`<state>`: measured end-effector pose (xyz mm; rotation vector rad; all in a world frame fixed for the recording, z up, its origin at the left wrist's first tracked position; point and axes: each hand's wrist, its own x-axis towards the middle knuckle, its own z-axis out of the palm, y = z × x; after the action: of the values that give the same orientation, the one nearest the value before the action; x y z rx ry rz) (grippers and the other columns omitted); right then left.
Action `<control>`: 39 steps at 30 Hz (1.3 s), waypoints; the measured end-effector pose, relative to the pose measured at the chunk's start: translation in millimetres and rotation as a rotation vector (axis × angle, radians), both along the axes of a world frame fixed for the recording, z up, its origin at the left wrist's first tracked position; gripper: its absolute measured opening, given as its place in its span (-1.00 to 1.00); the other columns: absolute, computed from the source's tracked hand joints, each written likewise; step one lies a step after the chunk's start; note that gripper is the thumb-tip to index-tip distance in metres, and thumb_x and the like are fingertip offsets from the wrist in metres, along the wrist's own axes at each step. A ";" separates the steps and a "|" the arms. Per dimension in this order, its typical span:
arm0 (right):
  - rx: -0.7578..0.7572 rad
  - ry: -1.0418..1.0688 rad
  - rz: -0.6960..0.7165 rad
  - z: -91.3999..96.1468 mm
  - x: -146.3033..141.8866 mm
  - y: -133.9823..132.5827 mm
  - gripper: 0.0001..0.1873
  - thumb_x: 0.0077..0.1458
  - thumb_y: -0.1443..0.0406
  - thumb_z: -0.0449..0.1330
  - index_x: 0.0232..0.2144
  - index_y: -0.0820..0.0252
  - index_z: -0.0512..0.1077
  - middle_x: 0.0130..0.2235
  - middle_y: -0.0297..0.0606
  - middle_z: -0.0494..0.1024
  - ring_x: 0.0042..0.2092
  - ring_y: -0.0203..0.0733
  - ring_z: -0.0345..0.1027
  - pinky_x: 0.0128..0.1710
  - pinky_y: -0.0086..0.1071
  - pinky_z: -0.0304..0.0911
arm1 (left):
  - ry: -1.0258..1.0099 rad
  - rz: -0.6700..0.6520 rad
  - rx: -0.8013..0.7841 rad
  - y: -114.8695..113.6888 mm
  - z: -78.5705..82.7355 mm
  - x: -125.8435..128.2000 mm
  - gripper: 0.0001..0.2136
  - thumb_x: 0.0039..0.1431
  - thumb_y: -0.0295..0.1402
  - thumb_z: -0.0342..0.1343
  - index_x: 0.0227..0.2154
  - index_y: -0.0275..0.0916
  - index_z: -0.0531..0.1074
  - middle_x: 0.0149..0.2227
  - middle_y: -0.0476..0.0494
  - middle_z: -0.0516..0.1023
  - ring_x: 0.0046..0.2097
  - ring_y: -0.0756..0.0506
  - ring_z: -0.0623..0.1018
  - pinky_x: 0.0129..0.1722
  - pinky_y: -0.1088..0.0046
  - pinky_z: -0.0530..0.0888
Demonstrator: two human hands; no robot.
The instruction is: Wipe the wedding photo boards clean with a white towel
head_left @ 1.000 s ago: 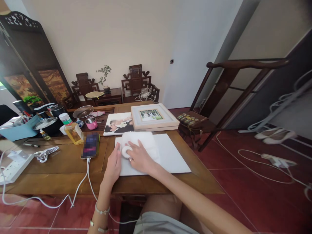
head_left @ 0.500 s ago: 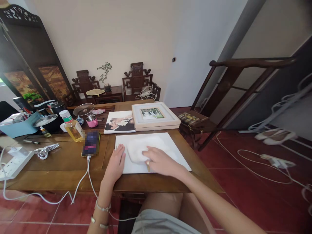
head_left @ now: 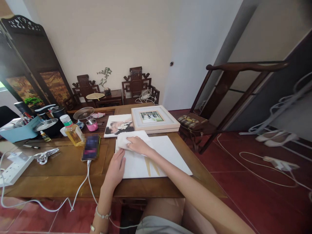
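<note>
A white board [head_left: 168, 156] lies flat on the wooden table, with two tan streaks on its surface below my right wrist. My left hand [head_left: 117, 162] rests on its left edge, fingers stretched out. Under my right hand [head_left: 139, 145] is a folded, fluffy white cloth [head_left: 123, 138], pressed against the board's upper left part. The fingers of that hand are bent into the cloth and partly hidden by it.
Behind the board are a photo print [head_left: 117, 128] and a stacked pair of boxes with a framed photo [head_left: 159, 126]. To the left are a charging phone [head_left: 90, 149], a bottle of yellow liquid [head_left: 73, 133], a pink cup [head_left: 92, 125] and a power strip [head_left: 17, 170].
My right hand has slid the cloth left and away from me, from the board's middle to its upper left corner. The tan streaks now show. My left hand stays at the edge.
</note>
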<state>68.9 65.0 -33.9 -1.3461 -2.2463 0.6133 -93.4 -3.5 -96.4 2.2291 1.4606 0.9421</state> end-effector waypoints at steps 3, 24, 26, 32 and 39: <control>-0.014 0.054 -0.056 -3.4 38.5 -5.2 -0.81 -0.04 0.34 -0.05 -0.50 0.18 0.37 -0.29 -0.21 0.54 -0.23 -0.10 0.34 -0.28 -0.39 0.13 | -0.017 -0.001 0.013 0.6 -5.0 -0.6 -0.64 0.27 -0.35 -0.15 0.07 -0.31 0.31 0.18 -0.30 0.28 0.24 -0.18 0.22 0.23 0.08 0.13; -0.246 0.052 -0.235 -26.2 170.7 -141.1 -0.65 -0.18 0.16 0.08 -0.31 0.15 0.48 0.02 -0.13 0.44 0.08 0.14 0.20 0.07 -0.12 0.08 | 0.025 0.002 -0.004 -1.2 -2.3 -0.2 -0.63 0.27 -0.33 -0.17 0.07 -0.33 0.30 0.19 -0.30 0.27 0.26 -0.15 0.19 0.25 0.12 0.12; -0.229 0.055 -0.217 -22.1 169.4 -124.1 -0.70 -0.18 0.18 0.06 -0.39 0.16 0.47 -0.13 -0.17 0.51 -0.03 0.10 0.28 0.01 -0.15 0.13 | 0.015 0.001 0.002 -1.2 -2.4 -0.3 -0.64 0.27 -0.33 -0.16 0.07 -0.30 0.30 0.19 -0.28 0.27 0.26 -0.15 0.20 0.24 0.12 0.11; -0.119 0.148 -0.146 -15.9 150.0 -37.0 -0.84 -0.17 0.25 -0.02 -0.56 0.19 0.32 -0.42 -0.28 0.45 -0.28 -0.05 0.30 -0.26 -0.29 0.20 | 0.004 -0.004 0.005 -0.8 -2.3 -0.7 -0.64 0.27 -0.33 -0.15 0.07 -0.26 0.30 0.19 -0.26 0.27 0.25 -0.16 0.20 0.24 0.09 0.11; -0.049 0.127 -0.176 -20.7 138.7 -15.4 -0.88 -0.13 0.23 -0.02 -0.60 0.14 0.21 -0.44 -0.30 0.40 -0.22 -0.03 0.30 -0.19 -0.27 0.16 | 0.004 -0.009 0.001 -1.0 -2.4 -1.2 -0.63 0.28 -0.32 -0.17 0.09 -0.28 0.28 0.20 -0.27 0.26 0.26 -0.15 0.19 0.25 0.09 0.09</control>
<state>207.6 49.6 -54.5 -1.4674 -1.9994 0.6744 -94.6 -4.5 -98.8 2.2377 1.4507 0.9368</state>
